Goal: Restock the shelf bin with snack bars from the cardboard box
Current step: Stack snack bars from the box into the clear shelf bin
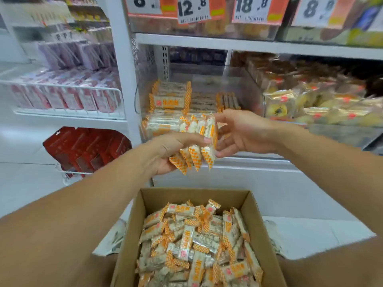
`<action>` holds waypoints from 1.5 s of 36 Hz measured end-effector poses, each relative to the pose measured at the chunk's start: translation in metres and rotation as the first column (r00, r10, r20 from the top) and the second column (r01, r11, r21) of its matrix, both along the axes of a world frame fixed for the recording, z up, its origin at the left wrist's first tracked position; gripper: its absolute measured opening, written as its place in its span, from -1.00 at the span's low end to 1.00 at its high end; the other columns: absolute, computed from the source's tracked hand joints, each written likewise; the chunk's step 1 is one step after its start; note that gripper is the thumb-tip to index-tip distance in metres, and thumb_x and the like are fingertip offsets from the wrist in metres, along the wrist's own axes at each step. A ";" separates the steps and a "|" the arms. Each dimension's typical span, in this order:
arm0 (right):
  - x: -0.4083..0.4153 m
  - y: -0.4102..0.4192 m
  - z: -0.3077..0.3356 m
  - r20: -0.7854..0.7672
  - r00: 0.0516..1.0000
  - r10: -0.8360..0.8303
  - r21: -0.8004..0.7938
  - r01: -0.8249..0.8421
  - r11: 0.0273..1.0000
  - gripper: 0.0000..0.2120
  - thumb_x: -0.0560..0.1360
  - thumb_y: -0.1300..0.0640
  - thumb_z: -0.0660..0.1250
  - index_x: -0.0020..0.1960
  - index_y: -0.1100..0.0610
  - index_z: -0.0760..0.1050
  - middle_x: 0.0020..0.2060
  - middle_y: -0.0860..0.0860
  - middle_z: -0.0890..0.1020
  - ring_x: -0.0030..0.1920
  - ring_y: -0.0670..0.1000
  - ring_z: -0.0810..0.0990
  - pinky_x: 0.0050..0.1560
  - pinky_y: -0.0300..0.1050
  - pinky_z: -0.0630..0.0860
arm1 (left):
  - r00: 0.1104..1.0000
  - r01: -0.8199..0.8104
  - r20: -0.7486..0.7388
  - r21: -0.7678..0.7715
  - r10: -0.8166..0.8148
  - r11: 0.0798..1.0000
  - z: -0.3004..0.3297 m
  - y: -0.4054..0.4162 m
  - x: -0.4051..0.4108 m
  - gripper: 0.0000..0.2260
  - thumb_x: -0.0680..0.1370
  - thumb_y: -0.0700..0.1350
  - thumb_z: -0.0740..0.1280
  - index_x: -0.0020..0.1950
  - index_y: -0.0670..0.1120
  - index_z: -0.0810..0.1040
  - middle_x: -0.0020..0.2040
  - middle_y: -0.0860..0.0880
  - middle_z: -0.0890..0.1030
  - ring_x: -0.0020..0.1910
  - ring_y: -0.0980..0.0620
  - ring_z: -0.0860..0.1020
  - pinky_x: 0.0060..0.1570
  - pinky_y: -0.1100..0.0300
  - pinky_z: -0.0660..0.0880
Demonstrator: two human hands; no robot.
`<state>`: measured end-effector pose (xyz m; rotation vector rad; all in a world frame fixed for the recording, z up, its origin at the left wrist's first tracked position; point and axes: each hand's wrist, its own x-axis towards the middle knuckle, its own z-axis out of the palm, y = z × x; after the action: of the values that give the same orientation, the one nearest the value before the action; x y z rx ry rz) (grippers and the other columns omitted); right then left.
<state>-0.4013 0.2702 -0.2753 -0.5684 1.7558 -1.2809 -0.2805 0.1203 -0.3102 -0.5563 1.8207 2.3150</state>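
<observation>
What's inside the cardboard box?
The cardboard box holds loose snack bars in orange-and-white wrappers, piled haphazardly. The pile hides the box's bottom and any lower layers.

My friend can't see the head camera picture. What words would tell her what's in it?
A left hand grips a bunch of orange-and-white snack bars in front of a clear shelf bin partly filled with the same bars, while the right hand touches the bunch. Below, an open cardboard box holds many more.

White metal shelving (248, 45) with a white upright post (122, 79). Price cards (251, 9) hang along the upper shelf edge. Pale tiled floor (27, 179). Wire rack (68, 100) at left holds pink packets; lighting even, bright.
</observation>
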 end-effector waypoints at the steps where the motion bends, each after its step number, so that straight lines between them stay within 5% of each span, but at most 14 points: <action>1: -0.006 0.003 0.009 0.003 0.999 0.034 -0.014 -0.034 0.999 -0.68 0.67 0.08 0.17 0.30 0.23 0.50 0.02 0.21 0.53 -0.16 0.16 0.63 -0.15 -0.02 0.67 | 0.999 0.033 -0.001 -0.028 -0.033 0.999 0.011 -0.005 0.000 -0.79 0.26 -0.18 0.59 -0.12 -0.10 0.76 -0.06 -0.10 0.73 -0.02 -0.10 0.64 0.25 -0.08 0.48; 7: -0.041 0.003 0.022 -0.191 0.943 0.272 -0.043 -0.285 0.958 -0.39 0.49 0.22 0.47 0.47 -0.11 0.41 0.41 0.00 0.49 0.28 0.06 0.61 0.29 0.11 0.56 | 0.975 0.221 0.019 -0.068 -0.220 0.973 0.033 -0.022 -0.012 -0.62 0.31 -0.26 0.51 0.12 -0.13 0.62 -0.06 -0.10 0.72 -0.13 -0.04 0.69 -0.09 0.10 0.64; 12: -0.064 -0.015 0.025 -0.188 0.889 0.417 -0.138 -0.445 0.885 -0.07 0.36 0.45 0.45 0.57 -0.14 0.24 0.49 -0.10 0.37 0.39 -0.08 0.50 0.25 0.00 0.56 | 0.946 0.323 0.055 -0.124 -0.319 0.938 0.039 -0.041 -0.038 -0.61 0.33 -0.31 0.48 0.15 -0.10 0.65 0.01 -0.14 0.71 -0.07 -0.06 0.71 -0.02 0.03 0.64; 17: -0.084 -0.032 0.029 -0.169 0.866 0.470 -0.170 -0.496 0.852 -0.17 0.27 0.55 0.45 0.47 0.10 0.40 0.25 0.07 0.59 0.17 0.07 0.64 0.05 -0.10 0.61 | 0.935 0.354 0.001 -0.031 -0.355 0.935 0.056 -0.059 -0.060 -0.82 0.41 -0.36 0.37 -0.19 -0.17 0.76 -0.19 -0.14 0.72 -0.27 -0.01 0.71 -0.29 0.19 0.62; 22: -0.102 -0.053 0.016 -0.153 0.933 0.325 -0.278 -0.356 0.892 -0.36 0.25 0.52 0.46 0.27 0.14 0.53 -0.01 0.05 0.64 -0.04 0.01 0.66 -0.09 -0.15 0.61 | 0.977 0.209 -0.007 -0.198 -0.215 0.958 0.066 -0.081 -0.074 -0.58 0.37 -0.16 0.56 0.21 -0.18 0.64 0.02 -0.12 0.72 -0.10 -0.01 0.70 -0.11 0.11 0.62; 25: -0.107 -0.071 0.007 -0.086 0.976 0.198 -0.341 -0.216 0.915 -0.38 0.24 0.47 0.53 0.24 0.11 0.56 0.05 0.07 0.64 -0.03 0.02 0.67 -0.09 -0.14 0.63 | 0.985 -0.114 -0.155 -0.265 0.074 0.958 0.076 -0.091 -0.084 -0.61 0.42 0.09 0.48 0.14 -0.11 0.61 0.08 -0.08 0.71 -0.04 0.02 0.71 -0.01 0.07 0.65; 27: -0.105 -0.086 0.002 -0.035 0.996 0.085 -0.379 -0.092 0.921 -0.37 0.23 0.42 0.55 0.26 0.13 0.55 0.14 0.13 0.65 0.03 0.07 0.69 -0.01 -0.09 0.65 | 0.890 -0.438 -0.319 -0.409 0.325 0.800 0.076 -0.101 -0.096 -0.70 0.48 0.10 0.49 0.07 -0.08 0.64 0.03 -0.05 0.72 -0.03 0.00 0.70 0.08 0.04 0.62; 29: -0.101 -0.103 -0.002 -0.102 0.994 -0.040 -0.352 0.002 0.936 -0.38 0.23 0.39 0.58 0.25 0.15 0.55 0.18 0.19 0.66 0.04 0.09 0.70 0.05 -0.02 0.66 | 0.800 -0.598 -0.487 -0.596 0.351 0.536 0.070 -0.111 -0.101 -0.71 0.49 0.11 0.49 0.08 -0.04 0.64 -0.02 0.03 0.70 0.00 0.03 0.67 0.06 0.13 0.58; 32: -0.098 -0.125 -0.012 -0.373 0.907 -0.195 -0.239 0.109 0.965 -0.37 0.18 0.29 0.69 0.19 0.09 0.57 0.19 0.11 0.62 0.10 0.11 0.68 0.09 0.07 0.66 | 0.862 -0.507 -0.491 -0.831 0.126 0.230 0.059 -0.116 -0.098 -0.65 0.49 0.06 0.47 0.23 -0.01 0.60 0.12 0.05 0.65 0.13 0.03 0.60 0.11 0.19 0.48; 35: -0.094 -0.138 -0.017 -0.661 0.732 -0.167 -0.114 0.122 0.986 -0.29 0.17 0.06 0.72 0.26 0.03 0.53 0.23 -0.02 0.56 0.23 0.05 0.56 0.21 -0.02 0.56 | 0.972 -0.235 -0.235 -0.972 -0.017 -0.027 0.045 -0.118 -0.094 -0.59 0.49 -0.01 0.45 0.31 -0.08 0.57 0.27 -0.07 0.60 0.25 -0.09 0.54 0.18 0.14 0.46; 40: -0.083 -0.151 -0.017 -0.826 0.563 0.027 0.093 0.090 0.992 -0.02 0.19 -0.16 0.68 0.50 0.07 0.39 0.43 0.04 0.48 0.43 0.10 0.42 0.38 -0.03 0.42 | 0.997 0.075 0.078 -0.987 -0.017 -0.142 0.027 -0.128 -0.089 -0.82 0.50 -0.19 0.32 0.09 -0.07 0.54 0.06 -0.08 0.58 0.07 -0.16 0.57 0.03 -0.06 0.55; 49: -0.099 -0.135 -0.012 -0.579 0.815 0.034 0.131 0.052 0.990 0.09 0.17 -0.02 0.72 0.56 0.15 0.26 0.48 0.05 0.41 0.43 0.08 0.43 0.36 -0.01 0.45 | 0.996 0.082 0.077 -0.981 0.037 -0.174 0.028 -0.124 -0.089 -0.64 0.51 -0.32 0.31 0.27 -0.06 0.59 0.14 -0.14 0.64 0.11 -0.19 0.60 0.07 -0.06 0.59; 51: -0.102 -0.130 -0.013 -0.606 0.795 0.024 0.158 0.091 0.983 0.08 0.14 -0.06 0.73 0.53 0.20 0.32 0.38 0.06 0.51 0.34 0.08 0.50 0.34 0.04 0.49 | 0.996 0.077 0.069 -0.986 0.054 -0.150 0.028 -0.124 -0.091 -0.62 0.50 -0.30 0.33 0.30 -0.07 0.58 0.11 -0.13 0.64 0.09 -0.19 0.60 0.09 -0.08 0.59; 54: -0.101 -0.130 -0.017 -0.650 0.759 0.040 0.189 0.111 0.976 -0.27 0.18 -0.07 0.71 0.20 0.28 0.58 -0.07 -0.01 0.60 -0.01 0.02 0.58 0.05 0.01 0.60 | 0.994 0.090 0.083 -0.990 0.065 -0.108 0.030 -0.122 -0.092 -0.61 0.47 -0.29 0.32 0.29 -0.09 0.55 -0.07 -0.09 0.61 -0.07 -0.14 0.60 -0.04 -0.05 0.61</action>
<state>-0.5024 0.1400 -0.2926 -0.9368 2.4570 -0.9397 -0.3725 -0.0021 -0.2805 -0.6869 3.1657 0.1685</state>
